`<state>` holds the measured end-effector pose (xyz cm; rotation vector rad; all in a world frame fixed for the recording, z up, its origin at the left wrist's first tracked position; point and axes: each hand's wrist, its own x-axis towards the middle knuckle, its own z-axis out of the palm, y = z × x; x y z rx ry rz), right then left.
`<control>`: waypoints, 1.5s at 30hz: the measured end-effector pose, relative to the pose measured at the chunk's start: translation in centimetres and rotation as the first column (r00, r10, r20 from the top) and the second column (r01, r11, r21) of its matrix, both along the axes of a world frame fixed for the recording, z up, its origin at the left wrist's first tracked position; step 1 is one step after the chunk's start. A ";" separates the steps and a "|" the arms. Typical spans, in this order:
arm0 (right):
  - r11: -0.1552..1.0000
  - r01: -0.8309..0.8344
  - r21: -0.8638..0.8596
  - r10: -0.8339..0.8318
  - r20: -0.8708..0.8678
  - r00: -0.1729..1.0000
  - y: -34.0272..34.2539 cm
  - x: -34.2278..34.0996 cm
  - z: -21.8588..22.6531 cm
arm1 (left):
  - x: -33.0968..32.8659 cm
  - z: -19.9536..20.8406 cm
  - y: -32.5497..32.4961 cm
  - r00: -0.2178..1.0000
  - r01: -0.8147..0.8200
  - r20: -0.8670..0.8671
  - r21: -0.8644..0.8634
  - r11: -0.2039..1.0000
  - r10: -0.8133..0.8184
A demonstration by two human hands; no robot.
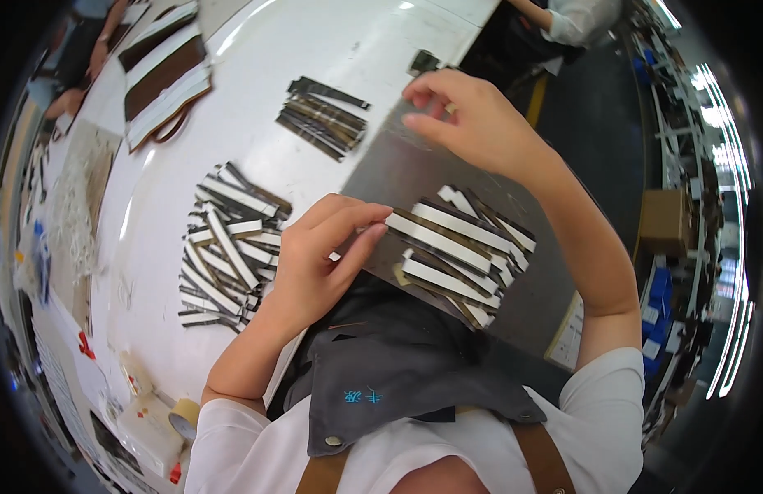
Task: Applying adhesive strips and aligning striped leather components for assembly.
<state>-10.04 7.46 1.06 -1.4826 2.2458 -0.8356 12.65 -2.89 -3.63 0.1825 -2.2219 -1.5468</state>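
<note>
My left hand (328,251) is closed, its thumb and forefinger pinching the near-left end of a dark strip with a white face (443,244). That strip lies on a loose pile of similar strips (455,284) on a grey board (513,321). My right hand (476,123) is raised over the far part of the board, its fingers bent and its thumb apart from them. Nothing shows between them. A ring is on one finger. Beyond my left hand lies a bundle of dark brownish strips (324,119). Left of that hand is a larger heap of white-faced strips (229,247).
A small dark object (422,62) sits by the table's far edge. Brown and white pieces (165,78) lie far left, near another person's arm (97,58). A tape roll (184,417) and red-handled scissors (86,346) are at the near left. Another person (583,29) is at the far right.
</note>
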 end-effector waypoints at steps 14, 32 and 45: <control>0.974 0.210 -0.080 -0.215 -0.057 0.975 14.9 7.7 -4.5 | -7.0 0.3 2.7 0.921 0.370 0.303 -0.481 0.795 -0.245; 0.901 0.430 -0.058 -0.336 0.536 0.775 16.8 4.8 -4.2 | -9.3 0.4 3.6 0.867 0.479 0.304 -0.284 0.830 -0.396; 0.834 0.545 0.085 -0.259 0.933 0.250 19.9 2.8 -2.9 | -12.8 0.1 7.9 0.818 0.176 -0.170 -0.835 0.521 -0.549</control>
